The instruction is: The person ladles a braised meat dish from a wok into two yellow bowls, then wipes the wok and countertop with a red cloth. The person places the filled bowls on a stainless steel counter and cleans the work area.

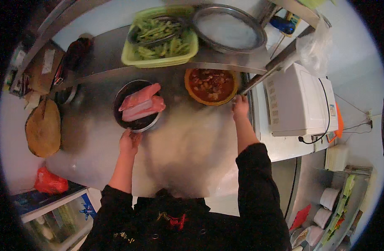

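Observation:
My left hand (130,141) holds the near rim of a round metal bowl (145,128) on the steel worktable. Several slabs of raw pink meat (141,105) lie across this bowl, one end resting over its right rim. Farther right, my right hand (241,106) is at the lower right edge of an orange, scallop-edged bowl (192,94). Its fingers are bent; whether they grip the rim is unclear. Chunks in reddish-brown sauce (212,84) fill the orange bowl, whose far edge is hidden under the shelf.
The steel worktable (185,141) spans the front. On the overhead shelf (105,50) stand a green basket (160,62) of green vegetables and a round metal pan (228,29). A wooden chopping board (43,131) is at left; a white appliance (300,103) stands right, beyond a metal post (257,81).

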### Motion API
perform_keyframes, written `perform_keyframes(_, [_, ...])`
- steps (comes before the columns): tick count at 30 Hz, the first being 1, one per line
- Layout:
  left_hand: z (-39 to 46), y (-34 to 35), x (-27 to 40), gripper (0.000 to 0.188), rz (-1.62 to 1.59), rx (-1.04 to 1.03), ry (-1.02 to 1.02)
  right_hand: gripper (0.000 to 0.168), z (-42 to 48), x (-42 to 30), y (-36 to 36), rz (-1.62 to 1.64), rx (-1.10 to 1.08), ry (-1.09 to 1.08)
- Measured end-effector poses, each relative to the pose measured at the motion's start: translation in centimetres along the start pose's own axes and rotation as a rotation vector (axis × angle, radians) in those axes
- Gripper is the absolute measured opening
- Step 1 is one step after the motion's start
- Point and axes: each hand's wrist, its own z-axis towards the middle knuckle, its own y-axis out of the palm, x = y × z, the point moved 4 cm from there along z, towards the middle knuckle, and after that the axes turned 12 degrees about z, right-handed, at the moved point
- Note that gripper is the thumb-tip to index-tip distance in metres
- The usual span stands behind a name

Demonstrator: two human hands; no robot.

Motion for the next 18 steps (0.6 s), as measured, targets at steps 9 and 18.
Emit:
perform_keyframes(9, [1.5, -2.5, 1.7, 0.023, 0.091, -0.181, 0.008, 0.045, -30.1, 5.0, -11.8, 0.028, 0.191, 0.055])
perform_keyframes(18, [-2.8, -14.4, 3.8, 0.021, 0.155, -0.259, -0.017, 0.044, -55.7, 17.2, -19.9, 0.199, 0.561, 0.233])
